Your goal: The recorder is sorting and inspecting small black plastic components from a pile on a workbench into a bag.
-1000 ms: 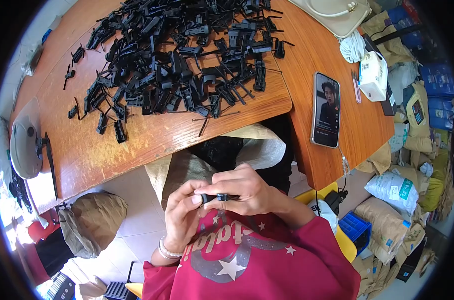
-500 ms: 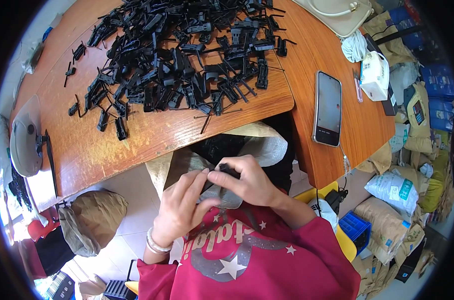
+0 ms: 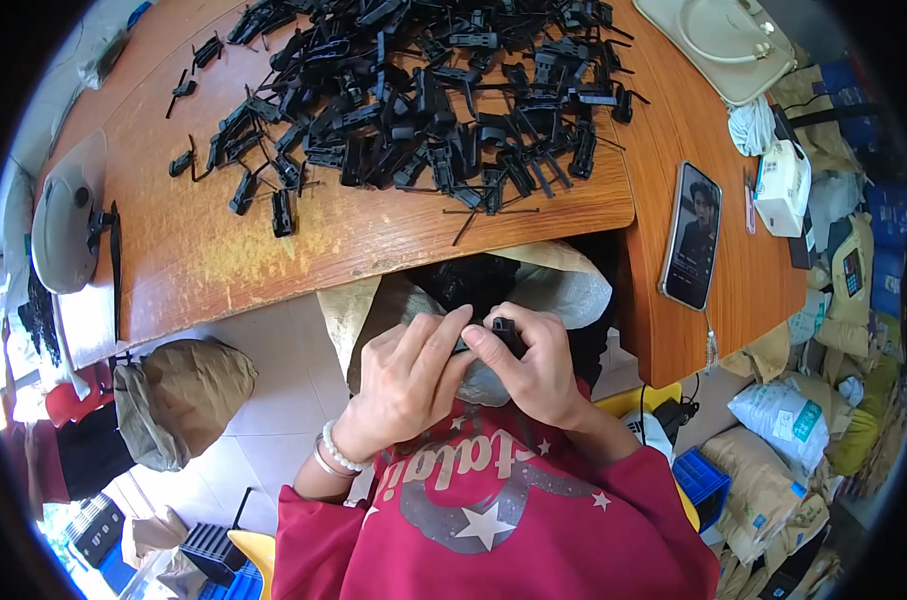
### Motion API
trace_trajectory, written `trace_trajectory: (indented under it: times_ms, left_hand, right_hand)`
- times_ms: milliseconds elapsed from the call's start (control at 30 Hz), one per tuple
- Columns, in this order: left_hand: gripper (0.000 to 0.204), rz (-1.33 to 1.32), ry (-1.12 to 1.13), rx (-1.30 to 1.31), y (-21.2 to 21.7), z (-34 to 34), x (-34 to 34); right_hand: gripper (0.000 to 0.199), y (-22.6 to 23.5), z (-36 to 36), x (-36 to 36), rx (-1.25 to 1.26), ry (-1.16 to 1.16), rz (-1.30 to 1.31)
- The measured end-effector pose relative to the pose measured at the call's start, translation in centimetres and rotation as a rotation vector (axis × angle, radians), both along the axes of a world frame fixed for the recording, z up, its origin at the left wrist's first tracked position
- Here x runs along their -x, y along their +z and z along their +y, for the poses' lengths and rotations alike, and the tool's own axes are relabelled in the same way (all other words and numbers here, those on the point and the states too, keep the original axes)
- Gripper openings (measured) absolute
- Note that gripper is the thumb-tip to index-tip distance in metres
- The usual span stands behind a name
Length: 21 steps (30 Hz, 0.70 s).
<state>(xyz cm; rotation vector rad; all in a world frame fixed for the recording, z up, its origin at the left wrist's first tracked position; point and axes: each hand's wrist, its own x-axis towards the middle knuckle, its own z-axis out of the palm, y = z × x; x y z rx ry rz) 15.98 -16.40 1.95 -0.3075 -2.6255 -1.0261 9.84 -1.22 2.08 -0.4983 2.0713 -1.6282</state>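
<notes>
Presently, findings as observed from the head view:

Left hand (image 3: 403, 385): raised below the table edge, fingers curled, fingertips meeting the right hand at the black part; a bead bracelet (image 3: 335, 452) and a bangle sit on the wrist.
Right hand (image 3: 533, 365): fingers clenched around the black part, thumb pressed toward the left fingertips.
Black part (image 3: 503, 330): small, plastic, pinched between both hands, above the sack and just below the table edge; its exact shape cannot be told.
Sack (image 3: 568, 290): pale, open, under the table edge directly behind the hands, dark contents inside.
Table (image 3: 273, 250): wooden, orange-brown, worn along the near edge.
Pile (image 3: 423, 100): many black plastic clips heaped on the table's far half, well apart from the hands; a few strays lie toward the left.
Phone (image 3: 691, 236): flat on the table's right wing, screen lit.
Cap (image 3: 61, 225): grey, at the table's left end.
Handbag (image 3: 718, 45): cream, at the far right corner.
Brown bag (image 3: 178, 395): on the floor, left of the person.
Clothing: red sweatshirt (image 3: 493, 520) with stars.
</notes>
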Motion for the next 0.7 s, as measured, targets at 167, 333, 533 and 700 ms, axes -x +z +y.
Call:
trace_trajectory:
  times_ms: [167,333,533,700]
  left_hand:
    - [0.036,-0.001,-0.035,0.058,-0.5,0.5,0.1]
    - [0.04,-0.152,-0.017,-0.067,-0.5,0.2,-0.3]
    - [0.032,0.08,0.747,0.203,-1.9,-7.6,2.9]
    - [0.024,-0.144,0.902,0.217,-2.3,-10.8,2.5]
  right_hand:
    - [0.028,0.4,-0.3,-0.7,-0.042,-0.07,0.143]
    - [0.028,0.6,0.2,0.3,-0.008,-0.024,-0.011]
    - [0.027,1.1,1.4,0.6,-0.063,-0.042,-0.002]
    - [0.025,0.5,0.9,0.2,-0.051,0.056,0.078]
